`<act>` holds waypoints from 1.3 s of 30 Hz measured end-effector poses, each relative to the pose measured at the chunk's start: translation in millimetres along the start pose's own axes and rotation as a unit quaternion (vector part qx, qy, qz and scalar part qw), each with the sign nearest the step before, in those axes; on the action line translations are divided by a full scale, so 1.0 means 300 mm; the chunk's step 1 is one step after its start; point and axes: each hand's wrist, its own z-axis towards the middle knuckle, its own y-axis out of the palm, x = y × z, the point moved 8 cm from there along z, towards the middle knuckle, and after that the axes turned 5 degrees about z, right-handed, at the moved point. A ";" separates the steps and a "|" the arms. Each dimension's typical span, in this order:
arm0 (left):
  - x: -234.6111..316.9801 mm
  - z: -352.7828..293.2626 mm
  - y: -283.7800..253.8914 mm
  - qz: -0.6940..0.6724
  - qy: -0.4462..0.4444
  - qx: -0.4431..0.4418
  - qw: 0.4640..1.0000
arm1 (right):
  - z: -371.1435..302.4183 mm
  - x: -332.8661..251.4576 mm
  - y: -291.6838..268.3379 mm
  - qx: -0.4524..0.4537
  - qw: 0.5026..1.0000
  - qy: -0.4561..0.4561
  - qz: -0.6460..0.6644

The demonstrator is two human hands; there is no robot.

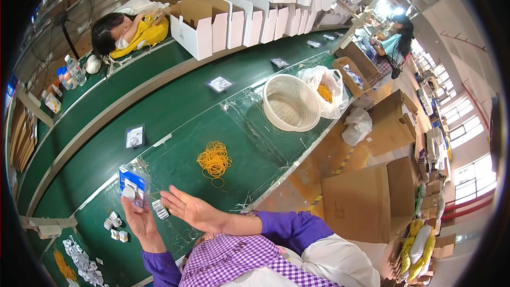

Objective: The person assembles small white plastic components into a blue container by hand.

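I see the left hand (141,222) gripping a blue packet (134,180) left of the rubber bands (214,160), likely heaped for easy reach. Below them, the right hand (197,211) is outstretched, seemingly empty.

Lettering (219,259) on chk'd apron (239,247), blue pkg (133,182) illeg.

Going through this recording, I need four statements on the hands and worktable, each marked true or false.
1. The left hand holds a blue packet. True.
2. The right hand is clenched around the yellow rubber bands. False: its fingers are extended, and the bands lie on the green table.
3. A whitish plastic bag stands beside the round basket. True.
4. The basket is black. False: it is white.
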 end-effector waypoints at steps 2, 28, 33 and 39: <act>0.031 -0.093 0.167 0.283 0.107 -0.157 0.940 | 0.013 -0.013 0.010 -0.020 0.998 0.037 0.051; -0.234 -0.213 -0.111 0.286 -0.296 -0.190 0.891 | -0.004 -0.039 -0.311 0.203 0.884 0.269 -0.326; -0.186 -0.174 -0.200 0.214 -0.190 -0.015 0.958 | 0.006 -0.015 -0.264 0.193 0.958 0.146 -0.156; -0.123 -0.162 -0.284 0.189 -0.114 0.083 0.972 | -0.058 0.166 -0.294 0.145 0.897 0.248 -0.335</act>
